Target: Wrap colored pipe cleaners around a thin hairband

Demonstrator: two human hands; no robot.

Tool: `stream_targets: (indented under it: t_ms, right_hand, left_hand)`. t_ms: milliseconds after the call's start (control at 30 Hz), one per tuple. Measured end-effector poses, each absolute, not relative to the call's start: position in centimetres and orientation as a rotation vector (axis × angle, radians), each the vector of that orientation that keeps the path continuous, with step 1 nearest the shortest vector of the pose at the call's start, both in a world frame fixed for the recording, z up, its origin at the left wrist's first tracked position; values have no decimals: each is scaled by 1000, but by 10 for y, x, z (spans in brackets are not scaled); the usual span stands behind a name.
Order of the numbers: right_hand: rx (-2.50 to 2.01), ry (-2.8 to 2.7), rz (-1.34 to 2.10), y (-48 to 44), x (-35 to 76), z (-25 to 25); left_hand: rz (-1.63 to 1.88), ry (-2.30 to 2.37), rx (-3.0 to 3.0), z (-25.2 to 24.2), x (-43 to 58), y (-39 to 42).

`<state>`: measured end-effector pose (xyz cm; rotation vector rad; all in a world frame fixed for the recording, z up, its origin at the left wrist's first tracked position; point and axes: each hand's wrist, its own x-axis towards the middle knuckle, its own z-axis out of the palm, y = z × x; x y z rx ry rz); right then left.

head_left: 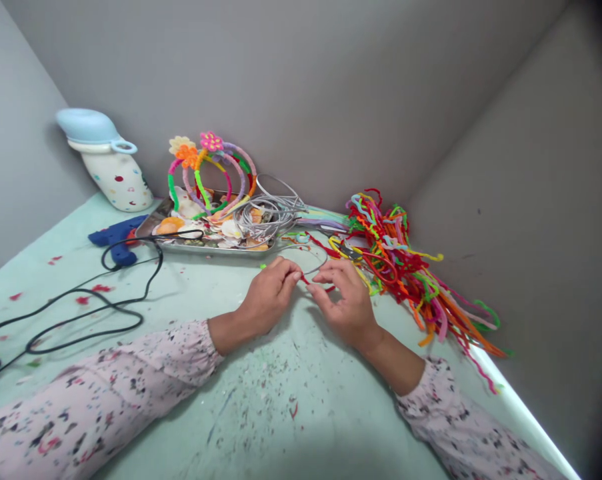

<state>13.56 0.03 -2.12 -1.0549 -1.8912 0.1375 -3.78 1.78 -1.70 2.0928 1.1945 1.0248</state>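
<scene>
My left hand is closed in a pinch on a red pipe cleaner in the middle of the table. From the other side my right hand has its thumb and forefinger around the same red strand, the other fingers curled loosely. A thin grey wire hoop rises behind the fingertips. The strand seems to lie along this hoop, though the fingers hide part of the contact. Just beyond my right hand are pliers or cutters with dark jaws and yellow handles.
A metal tray holds scraps, coiled grey wire and colourful flower-topped hoops. Left of it lie a blue glue gun with a looping black cord and a white bottle. Many pipe cleaners are heaped at right.
</scene>
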Motion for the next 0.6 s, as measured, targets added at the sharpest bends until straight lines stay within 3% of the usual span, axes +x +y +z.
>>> stream_targets:
  t_ms: [600]
  right_hand:
    - [-1144,-1993,356,-1,135,-22]
  left_hand:
    - [1006,1237,2139,-17,-38,19]
